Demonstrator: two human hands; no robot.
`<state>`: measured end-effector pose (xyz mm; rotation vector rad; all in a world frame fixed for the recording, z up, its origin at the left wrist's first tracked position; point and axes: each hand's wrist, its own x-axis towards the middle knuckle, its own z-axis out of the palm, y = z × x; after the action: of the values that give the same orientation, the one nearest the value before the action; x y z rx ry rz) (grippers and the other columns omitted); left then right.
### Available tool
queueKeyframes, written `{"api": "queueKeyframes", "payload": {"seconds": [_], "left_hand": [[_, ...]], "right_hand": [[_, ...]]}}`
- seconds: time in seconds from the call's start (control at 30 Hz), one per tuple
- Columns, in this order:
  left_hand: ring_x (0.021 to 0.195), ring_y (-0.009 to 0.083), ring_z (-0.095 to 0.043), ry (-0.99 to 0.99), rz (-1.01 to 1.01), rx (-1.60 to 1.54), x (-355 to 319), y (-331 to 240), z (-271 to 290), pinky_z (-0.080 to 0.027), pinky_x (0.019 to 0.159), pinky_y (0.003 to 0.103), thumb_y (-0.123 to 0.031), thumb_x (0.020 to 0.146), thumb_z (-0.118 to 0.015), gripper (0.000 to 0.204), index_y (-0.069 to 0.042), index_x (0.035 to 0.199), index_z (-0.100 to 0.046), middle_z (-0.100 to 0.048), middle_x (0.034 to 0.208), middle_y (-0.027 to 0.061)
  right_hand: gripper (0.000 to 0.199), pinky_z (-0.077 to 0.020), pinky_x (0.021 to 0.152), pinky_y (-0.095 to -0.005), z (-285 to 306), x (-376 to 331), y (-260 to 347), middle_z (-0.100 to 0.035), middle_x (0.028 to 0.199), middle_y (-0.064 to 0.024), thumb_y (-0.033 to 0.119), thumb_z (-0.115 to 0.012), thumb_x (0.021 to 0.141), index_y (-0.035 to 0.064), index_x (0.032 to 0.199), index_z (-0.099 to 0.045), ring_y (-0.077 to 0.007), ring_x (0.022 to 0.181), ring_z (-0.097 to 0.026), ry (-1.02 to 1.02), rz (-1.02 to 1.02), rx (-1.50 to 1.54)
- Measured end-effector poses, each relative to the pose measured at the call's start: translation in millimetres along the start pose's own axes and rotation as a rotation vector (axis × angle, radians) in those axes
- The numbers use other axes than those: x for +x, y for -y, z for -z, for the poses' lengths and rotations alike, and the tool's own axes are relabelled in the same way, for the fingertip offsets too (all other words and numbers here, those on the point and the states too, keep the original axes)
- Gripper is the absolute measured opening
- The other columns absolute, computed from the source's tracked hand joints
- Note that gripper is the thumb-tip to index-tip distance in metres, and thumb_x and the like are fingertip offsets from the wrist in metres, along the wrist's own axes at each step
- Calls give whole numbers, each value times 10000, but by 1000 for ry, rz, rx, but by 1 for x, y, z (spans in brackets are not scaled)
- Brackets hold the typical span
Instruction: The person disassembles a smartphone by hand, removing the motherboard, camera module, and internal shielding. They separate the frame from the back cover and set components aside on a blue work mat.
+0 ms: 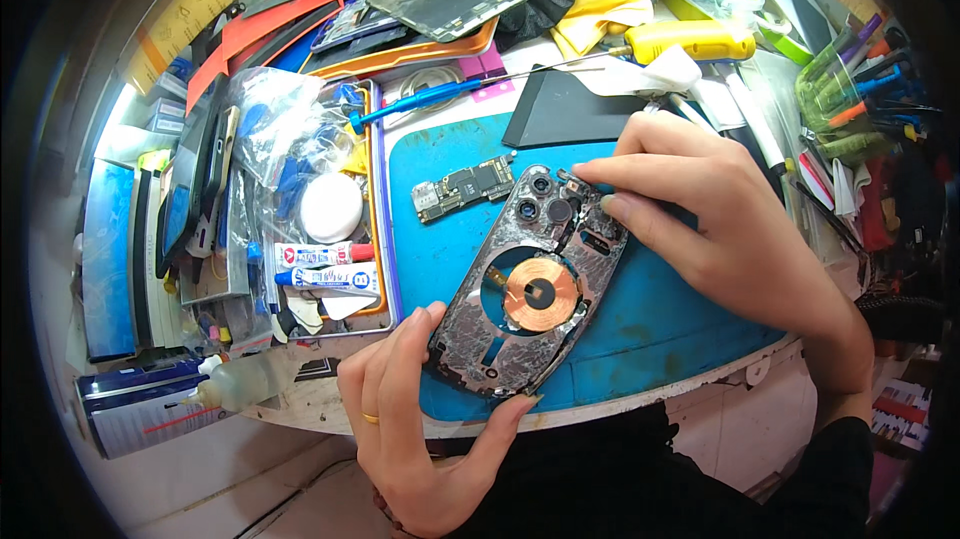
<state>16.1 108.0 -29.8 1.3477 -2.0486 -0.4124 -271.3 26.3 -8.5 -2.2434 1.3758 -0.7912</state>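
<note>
A smartphone frame [470, 309] with its back glass off is tilted over a blue mat, camera end away from me. Its back is scratched grey metal, with a round copper charging coil [560, 311] near the middle and camera lenses [527, 210] at the far end. My left hand [415, 439], a ring on one finger, grips the near end between thumb and fingers. With thumb and index finger, my right hand [690, 199] pinches the far right corner beside the cameras. Left of the phone, a small logic board [463, 189] lies on the mat.
A blue screwdriver [415, 101] and a black flat panel [565, 109] lie beyond the blue mat [660, 339]. At left, a tray [385, 199] holds glue tubes [325, 255] and a white round lid [331, 208]. Phone parts pile up behind; a pen holder [840, 109] stands right.
</note>
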Motion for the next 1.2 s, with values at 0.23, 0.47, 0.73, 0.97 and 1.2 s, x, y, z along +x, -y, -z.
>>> {"api": "queueKeyframes", "payload": {"seconds": [0.23,0.47,0.73,0.97,1.2], "left_hand": [[1196,322,-604,22,-5,36,0,-1,1,-507,1023,441,-199,723,-1026,967,56,1545,-585,-700,1456,205],[1261,364,-634,33,-24,63,1,-1,2,-528,1060,465,-231,769,-1010,890,39,1518,-613,-694,1466,218],[1269,376,-631,46,-24,65,2,-2,3,-516,1084,478,-216,781,-996,872,40,1521,-612,-687,1477,222],[1282,380,-632,50,-25,65,2,-2,4,-512,1096,479,-200,761,-999,887,41,1522,-612,-684,1488,225],[1300,384,-631,33,-10,53,0,-4,3,-506,1114,482,-180,771,-989,877,44,1528,-607,-679,1504,234]], "right_hand": [[241,-494,863,-415,-7,2,0,-644,1021,-128,6,-712,1000,-26,1231,-770,-306,972,-644,-35,26,-89],[205,-474,937,-420,-12,6,0,-655,1052,-117,37,-677,1021,-13,1207,-748,-302,1036,-627,-20,-25,8],[223,-462,956,-415,-14,5,2,-646,1063,-111,56,-672,1031,4,1235,-742,-295,1033,-615,-32,-35,-35],[273,-458,970,-409,-14,5,2,-615,1075,-105,45,-669,1032,8,1291,-748,-285,1056,-604,2,-43,7],[287,-491,909,-381,-13,6,2,-638,1074,-108,15,-678,1011,-1,1288,-748,-255,998,-624,-38,-44,104]]}}
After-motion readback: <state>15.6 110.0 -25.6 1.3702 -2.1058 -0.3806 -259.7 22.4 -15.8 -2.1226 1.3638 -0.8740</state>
